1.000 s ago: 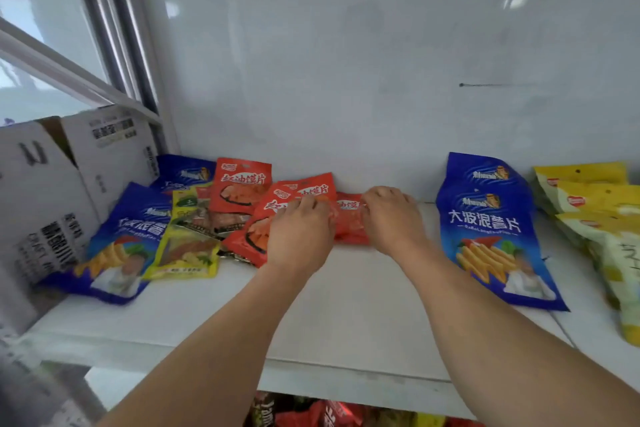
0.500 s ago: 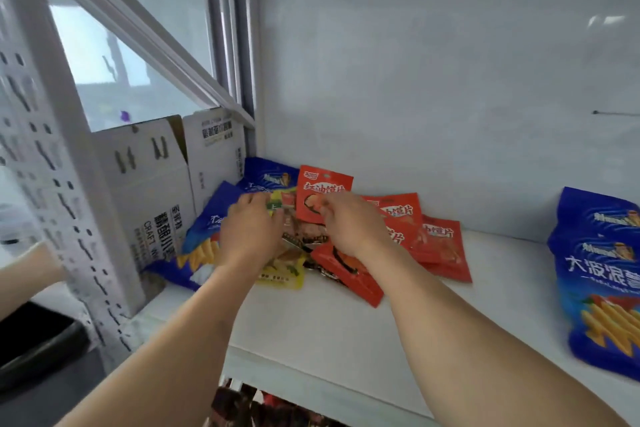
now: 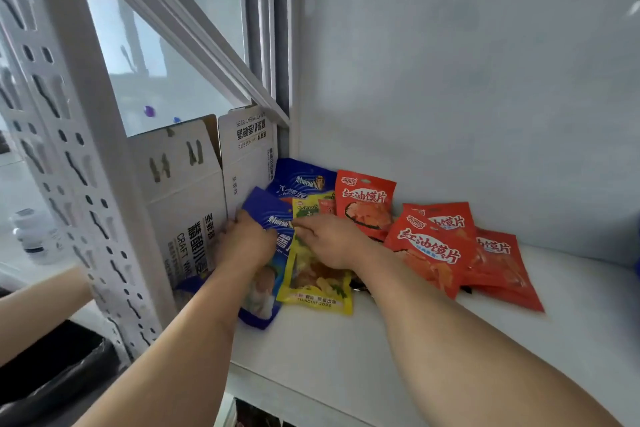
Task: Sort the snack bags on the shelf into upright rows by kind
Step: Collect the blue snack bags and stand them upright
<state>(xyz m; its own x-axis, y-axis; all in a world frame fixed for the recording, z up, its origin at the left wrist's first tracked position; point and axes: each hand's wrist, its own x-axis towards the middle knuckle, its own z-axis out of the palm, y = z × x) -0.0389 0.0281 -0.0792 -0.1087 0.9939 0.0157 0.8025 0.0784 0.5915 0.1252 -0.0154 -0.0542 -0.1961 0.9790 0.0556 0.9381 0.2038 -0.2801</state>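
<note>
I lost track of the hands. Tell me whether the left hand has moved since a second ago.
Yes. The left hand went leftward from the red snack bags to the blue bag beside the white cardboard box.

I take this for a small shop or its stockroom. A white shelf (image 3: 346, 350) at the lower centre of the frame carries packaged snack bags in several copies of each kind: red bags (image 3: 433, 250) at centre right, blue bags (image 3: 301, 180) and a yellow bag (image 3: 317, 281) at centre. A perforated metal upright (image 3: 69, 149) at the left is retail racking, an opened beer carton (image 3: 194, 204) stands beside it, and more packets (image 3: 256, 416) show on the level below.
</note>
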